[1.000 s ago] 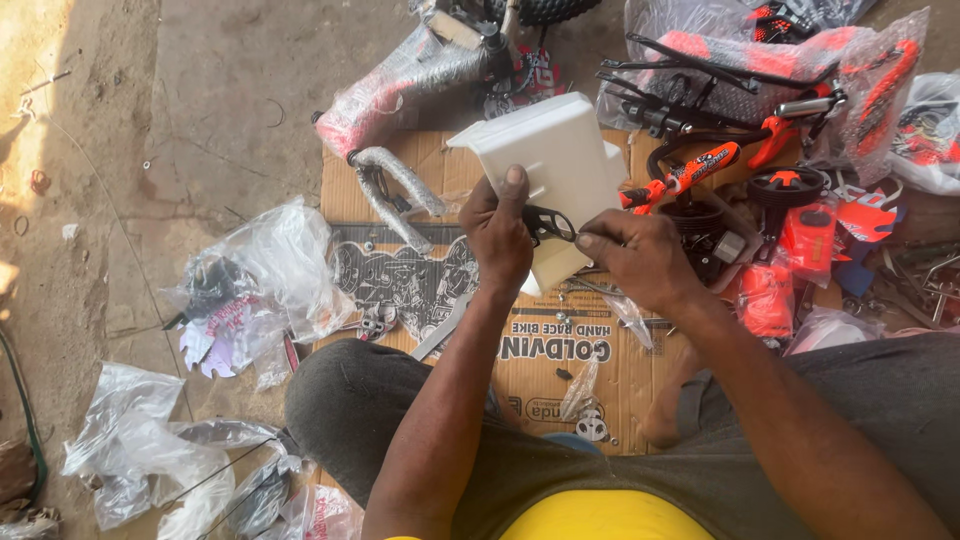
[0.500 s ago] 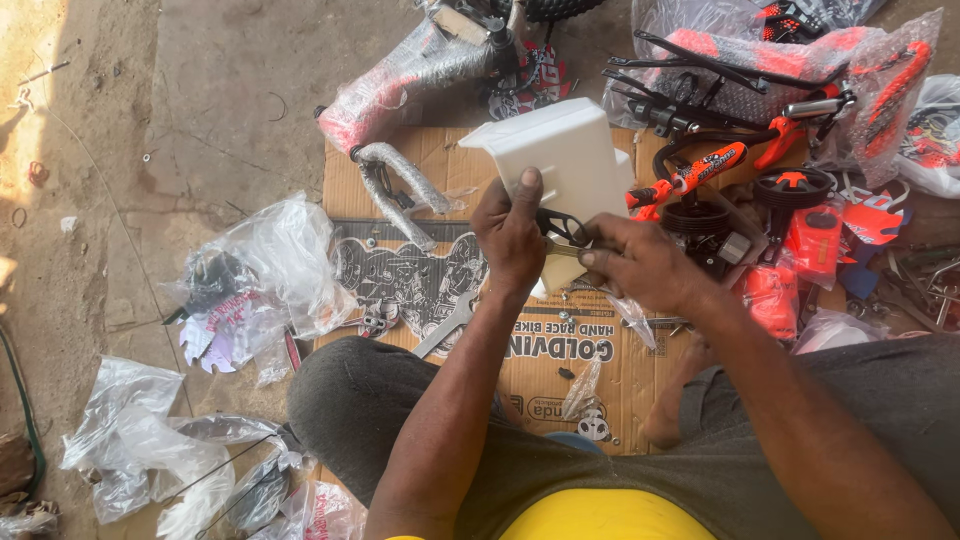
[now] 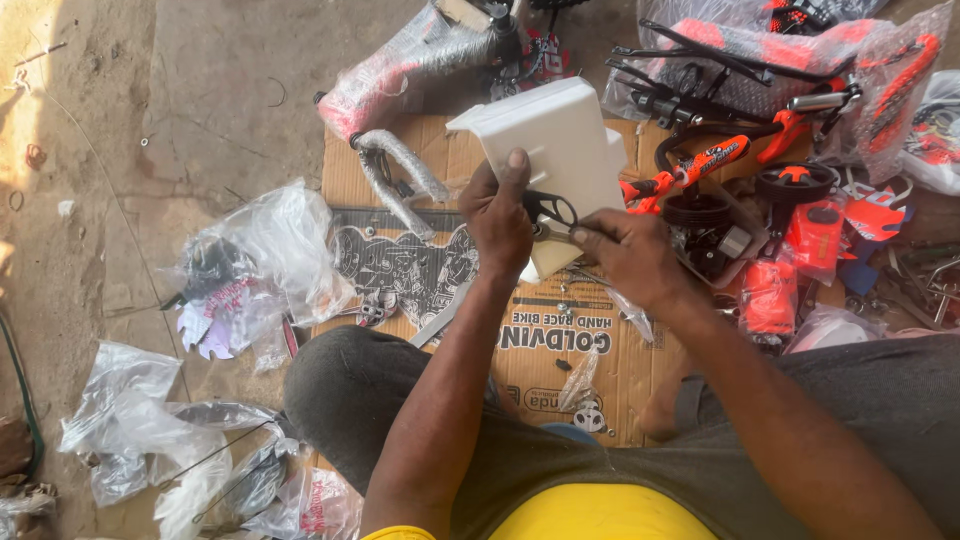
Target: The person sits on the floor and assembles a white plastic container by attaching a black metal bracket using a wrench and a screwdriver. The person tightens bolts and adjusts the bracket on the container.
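While the left hand (image 3: 502,215) clutched the white plastic box (image 3: 550,150) from the near side, its fingers wrapped over the edge, a small black bracket (image 3: 553,207) sat against the box between both hands. The right hand (image 3: 628,255) pinched a thin tool at that bracket, just above the flattened cardboard (image 3: 540,340) on the floor.

We are seeing the box (image 3: 560,140) lying on the cardboard sheet (image 3: 545,335), behind both hands; bagged bicycle parts (image 3: 780,70) are lying to its right, crumpled plastic bags (image 3: 260,265) to its left on the floor (image 3: 180,90).
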